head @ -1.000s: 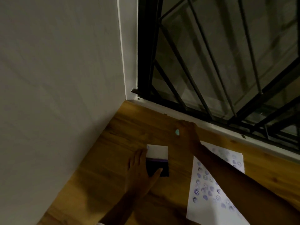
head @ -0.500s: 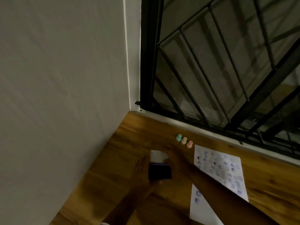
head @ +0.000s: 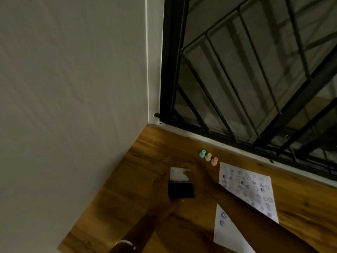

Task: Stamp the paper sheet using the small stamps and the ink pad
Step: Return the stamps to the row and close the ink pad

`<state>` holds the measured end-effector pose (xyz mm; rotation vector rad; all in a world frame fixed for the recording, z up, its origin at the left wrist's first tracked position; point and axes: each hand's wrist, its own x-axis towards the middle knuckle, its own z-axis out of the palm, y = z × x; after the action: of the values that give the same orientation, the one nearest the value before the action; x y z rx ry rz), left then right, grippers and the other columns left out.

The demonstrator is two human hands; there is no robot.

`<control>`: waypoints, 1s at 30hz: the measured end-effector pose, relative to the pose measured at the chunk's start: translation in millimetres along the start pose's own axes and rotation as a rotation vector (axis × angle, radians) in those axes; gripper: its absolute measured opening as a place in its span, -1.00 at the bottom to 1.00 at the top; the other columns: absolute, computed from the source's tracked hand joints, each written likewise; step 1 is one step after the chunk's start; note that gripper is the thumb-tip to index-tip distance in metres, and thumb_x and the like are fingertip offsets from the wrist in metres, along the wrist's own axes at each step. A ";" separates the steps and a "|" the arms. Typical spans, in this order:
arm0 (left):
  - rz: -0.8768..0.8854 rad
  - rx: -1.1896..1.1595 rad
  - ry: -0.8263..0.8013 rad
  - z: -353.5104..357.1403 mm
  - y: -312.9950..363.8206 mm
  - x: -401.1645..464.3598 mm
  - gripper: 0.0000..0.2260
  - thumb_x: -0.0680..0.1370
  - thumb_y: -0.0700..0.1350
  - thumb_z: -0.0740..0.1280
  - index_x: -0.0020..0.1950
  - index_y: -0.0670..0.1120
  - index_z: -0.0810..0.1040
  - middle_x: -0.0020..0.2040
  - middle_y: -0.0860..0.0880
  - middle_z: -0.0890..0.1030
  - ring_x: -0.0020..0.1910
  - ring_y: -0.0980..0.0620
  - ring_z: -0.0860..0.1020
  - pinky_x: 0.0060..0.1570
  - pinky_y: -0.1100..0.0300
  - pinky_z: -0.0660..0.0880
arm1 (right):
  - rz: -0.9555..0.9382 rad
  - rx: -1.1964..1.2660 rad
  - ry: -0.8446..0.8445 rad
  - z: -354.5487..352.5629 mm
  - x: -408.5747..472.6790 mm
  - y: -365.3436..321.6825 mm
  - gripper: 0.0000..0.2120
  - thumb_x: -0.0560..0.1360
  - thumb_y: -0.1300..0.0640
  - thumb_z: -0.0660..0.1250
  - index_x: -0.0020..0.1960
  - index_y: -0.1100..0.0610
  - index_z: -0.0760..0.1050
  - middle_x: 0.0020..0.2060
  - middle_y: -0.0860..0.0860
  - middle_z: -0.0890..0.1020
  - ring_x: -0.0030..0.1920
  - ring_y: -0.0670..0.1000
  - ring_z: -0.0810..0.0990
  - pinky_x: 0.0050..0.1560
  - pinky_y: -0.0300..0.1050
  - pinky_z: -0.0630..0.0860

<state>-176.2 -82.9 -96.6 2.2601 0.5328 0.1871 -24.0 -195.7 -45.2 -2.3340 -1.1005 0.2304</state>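
Both hands meet at the ink pad (head: 180, 191) near the tabletop's wall edge: right hand (head: 197, 177) has come off the stamps (head: 208, 157) and fingers the white lid (head: 179, 174), apparently closing it; left hand (head: 165, 190) steadies the base. Paper sheet (head: 255, 189) looks full.

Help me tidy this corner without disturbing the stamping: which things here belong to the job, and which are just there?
For the job:
- paper sheet, covered in purple prints
- ink pad, lid open, both hands at it
- three small stamps standing in a row

Not part of it:
- wooden floor
- wall
- black window grille
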 end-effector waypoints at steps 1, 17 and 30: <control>0.003 -0.007 0.009 -0.3 1.5 -0.2 -0.14 0.32 0.24 0.45 0.49 -0.03 0.18 0.49 -0.09 0.29 0.47 -0.09 0.28 0.43 0.02 0.27 | -0.018 -0.024 0.014 2.8 -1.6 2.1 -0.81 0.54 0.22 0.29 0.12 0.11 0.56 0.13 0.08 0.56 0.13 0.05 0.49 0.06 -0.15 0.36; 0.014 -0.077 -0.103 -11.0 4.0 -6.0 -0.05 0.30 0.08 0.58 0.53 -0.11 0.13 0.53 -0.09 0.19 0.52 -0.07 0.16 0.49 0.07 0.14 | -0.070 -0.080 -0.096 22.0 -76.0 -13.5 -0.79 0.48 -0.03 0.35 0.03 0.08 0.49 0.26 0.03 0.52 0.27 0.02 0.46 0.20 -0.21 0.41; 0.214 0.066 -0.069 -15.5 -3.5 -3.3 -0.41 0.53 0.05 0.37 0.48 -0.12 0.28 0.51 -0.08 0.27 0.51 -0.03 0.18 0.51 0.10 0.12 | 0.027 -0.001 -0.151 21.5 -76.6 -13.2 -0.60 0.61 0.15 0.20 0.44 0.04 0.31 0.51 0.00 0.22 0.51 0.02 0.18 0.50 -0.05 0.18</control>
<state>-184.9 -71.8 -88.5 2.3777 0.2643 0.2008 -90.6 -238.1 -61.7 -2.3655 -1.1405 0.4225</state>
